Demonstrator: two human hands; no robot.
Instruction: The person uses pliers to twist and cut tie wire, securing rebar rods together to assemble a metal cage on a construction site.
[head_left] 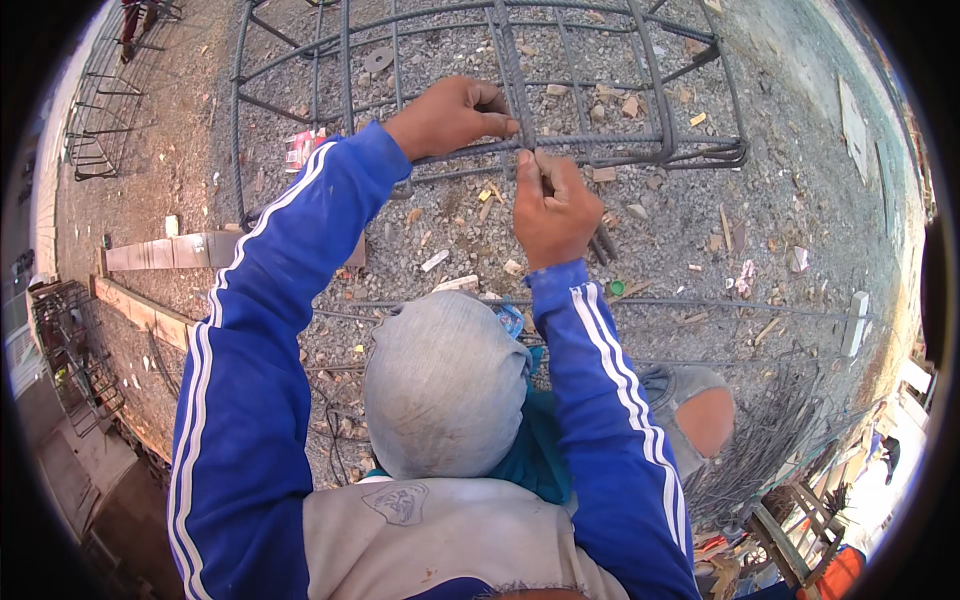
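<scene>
Both my hands are at a crossing of ribbed steel bars on a rebar cage [660, 110]. My left hand [445, 118] is closed in a pinch, its thumb and fingertips beside the upright bar [512, 75]. Anything between them is too small to make out. Just below the crossing, my right hand [558, 212] is closed, thumb and forefinger raised to the bar. Two dark rod-like ends [603, 244] stick out beneath its palm; most of that thing is hidden by the hand.
My grey-clad knee [445, 385] is in front of me. Gravel with wood scraps lies under the cage. A long thin bar [700, 302] crosses the ground nearby. Wooden planks [145, 310] lie at left, beside more rebar frames [95, 110]. A tangle of wire [740, 450] is at right.
</scene>
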